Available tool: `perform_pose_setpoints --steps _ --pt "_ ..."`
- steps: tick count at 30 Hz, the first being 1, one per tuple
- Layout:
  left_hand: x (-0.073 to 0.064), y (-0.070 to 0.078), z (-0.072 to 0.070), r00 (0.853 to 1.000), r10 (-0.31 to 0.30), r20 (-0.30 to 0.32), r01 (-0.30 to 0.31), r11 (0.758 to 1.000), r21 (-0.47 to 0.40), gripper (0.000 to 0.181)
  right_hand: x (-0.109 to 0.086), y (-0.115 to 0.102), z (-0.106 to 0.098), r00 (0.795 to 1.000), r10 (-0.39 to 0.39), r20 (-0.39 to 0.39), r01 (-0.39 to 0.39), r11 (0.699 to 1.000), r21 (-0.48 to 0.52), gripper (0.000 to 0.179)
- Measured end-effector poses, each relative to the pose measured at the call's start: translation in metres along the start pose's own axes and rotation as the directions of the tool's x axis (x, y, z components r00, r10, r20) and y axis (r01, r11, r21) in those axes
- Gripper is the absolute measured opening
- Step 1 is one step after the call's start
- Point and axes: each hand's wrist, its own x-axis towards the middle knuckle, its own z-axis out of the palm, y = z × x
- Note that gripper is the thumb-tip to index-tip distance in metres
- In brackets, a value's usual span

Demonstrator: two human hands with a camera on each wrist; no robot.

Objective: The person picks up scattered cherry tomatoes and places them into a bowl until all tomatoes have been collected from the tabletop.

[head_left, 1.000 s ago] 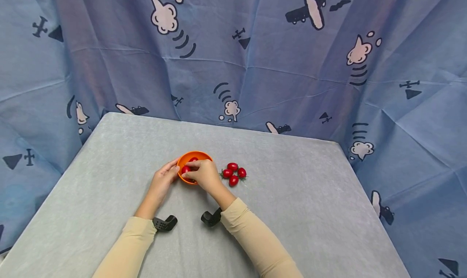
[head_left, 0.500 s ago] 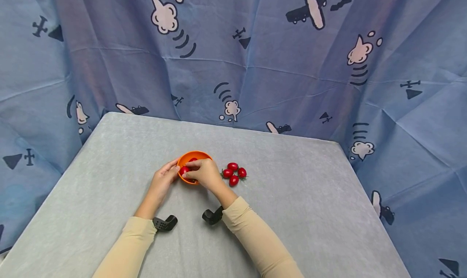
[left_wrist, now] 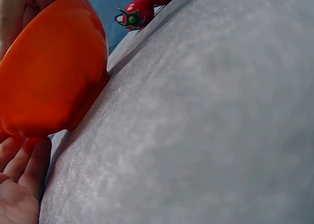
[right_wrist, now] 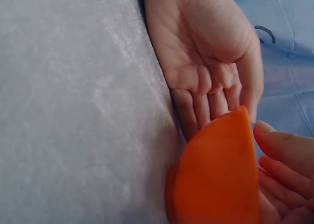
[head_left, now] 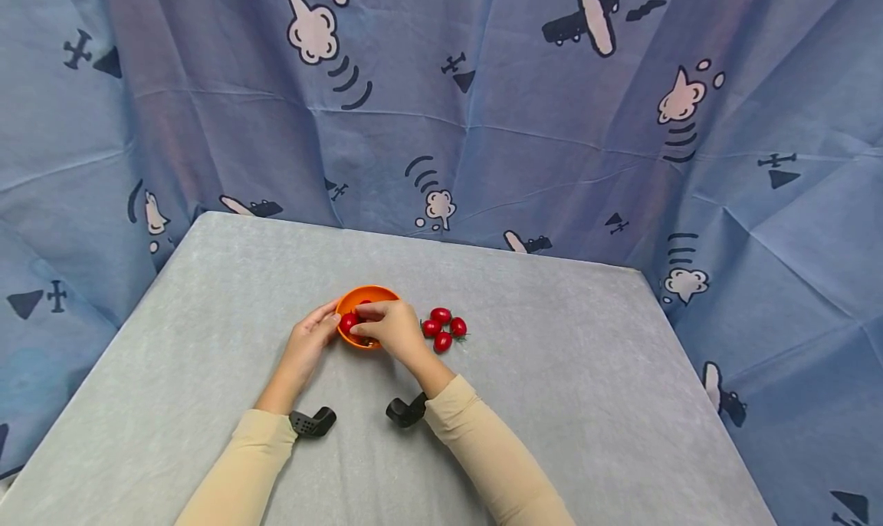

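An orange bowl [head_left: 369,290] stands on the table with small red tomatoes [head_left: 349,323] in it. My left hand [head_left: 310,336] holds the bowl from its left side, thumb at the rim and fingers along the outer wall, as the left wrist view also shows. Over the bowl's right side reaches my right hand [head_left: 395,330]. Its thumb and fingers are parted just right of a tomato near the bowl's left wall. In the right wrist view the bowl's wall hides the tomatoes; the right thumb and fingers [right_wrist: 284,180] show spread above the rim.
Several more tomatoes [head_left: 442,328] with green stems lie clustered on the table just right of the bowl. The grey cloth-covered table [head_left: 566,373] ends at a blue patterned curtain [head_left: 386,112]. Each wrist wears a black device [head_left: 313,422].
The right hand's thumb and fingertips have drawn slightly right, away from the tomato, which now sits a little farther left in the bowl. The left hand and bowl hold their place.
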Motion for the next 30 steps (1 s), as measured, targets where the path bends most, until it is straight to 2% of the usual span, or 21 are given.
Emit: perform_pose_setpoints --steps 9,17,23,30 --pt "0.001 -0.001 0.0 1.0 -0.001 -0.008 0.001 1.0 0.01 0.046 -0.012 0.008 -0.013 0.999 0.039 -0.028 -0.033 0.982 0.184 0.037" --pt "0.002 -0.002 -0.001 1.0 -0.002 -0.012 0.002 1.0 0.003 0.046 -0.024 0.012 -0.024 0.995 0.063 -0.072 -0.049 0.982 0.185 0.038" --pt "0.001 -0.002 -0.002 1.0 0.007 -0.007 -0.006 1.0 0.006 0.046 -0.03 0.02 -0.039 0.993 0.079 -0.086 -0.053 0.961 0.273 0.04" --pt "0.002 -0.002 -0.001 1.0 0.005 -0.013 -0.005 1.0 0.003 0.046 -0.034 0.038 -0.061 0.975 0.14 -0.171 -0.089 0.958 0.273 0.042"
